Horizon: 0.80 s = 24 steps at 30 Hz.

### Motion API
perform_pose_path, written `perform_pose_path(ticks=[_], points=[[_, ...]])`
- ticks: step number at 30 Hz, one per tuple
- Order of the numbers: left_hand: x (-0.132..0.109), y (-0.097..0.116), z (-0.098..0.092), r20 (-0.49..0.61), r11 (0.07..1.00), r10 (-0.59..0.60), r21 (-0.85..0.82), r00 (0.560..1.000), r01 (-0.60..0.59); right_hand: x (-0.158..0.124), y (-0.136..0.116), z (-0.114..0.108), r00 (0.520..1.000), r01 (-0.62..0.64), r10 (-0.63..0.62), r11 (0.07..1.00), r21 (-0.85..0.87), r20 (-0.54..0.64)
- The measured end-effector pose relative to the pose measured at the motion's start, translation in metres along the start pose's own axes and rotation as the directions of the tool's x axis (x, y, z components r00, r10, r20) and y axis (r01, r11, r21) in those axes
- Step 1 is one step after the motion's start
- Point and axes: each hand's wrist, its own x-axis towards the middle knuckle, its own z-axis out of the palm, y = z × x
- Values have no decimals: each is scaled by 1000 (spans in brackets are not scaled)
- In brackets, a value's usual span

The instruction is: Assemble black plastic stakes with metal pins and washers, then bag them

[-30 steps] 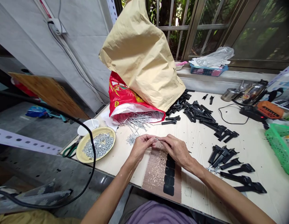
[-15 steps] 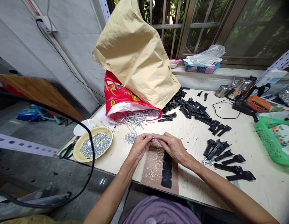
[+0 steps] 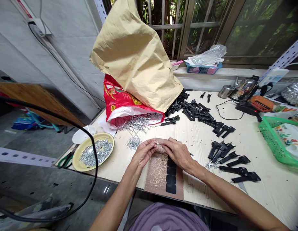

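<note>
My left hand (image 3: pixel 144 152) and my right hand (image 3: pixel 176 152) meet over the near middle of the table (image 3: pixel 247 150), fingertips pinched together on a small thin metal piece (image 3: pixel 159 143) between them. Under the hands lies a brown board (image 3: pixel 158 175) with a row of black pads (image 3: pixel 171 179). A small heap of tiny metal parts (image 3: pixel 133 143) lies just left of my left hand. Loose metal pins (image 3: pixel 136 123) spill from a red bag (image 3: pixel 120 102) behind it.
A yellow plate (image 3: pixel 95 150) of small metal parts and green-handled scissors (image 3: pixel 66 160) sit at the left edge. A big brown paper bag (image 3: pixel 134 54) leans on the red bag. Black plastic parts (image 3: pixel 199 114) lie at centre and right (image 3: pixel 232 163). A kettle (image 3: pixel 245 88) and green basket (image 3: pixel 278 138) stand far right.
My hands have stayed together on the small piece; the camera has turned a little, so everything has shifted slightly left in view.
</note>
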Motion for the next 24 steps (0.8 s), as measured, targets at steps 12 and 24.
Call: perform_pose_path(ticks=[12, 24], points=[[-2, -9, 3, 16, 986, 74, 149, 997, -76, -3, -1, 2, 999, -13, 8, 986, -163, -32], [-5, -22, -2, 27, 908, 182, 379, 983, -179, -10, -2, 6, 992, 11, -52, 947, -322, -118]])
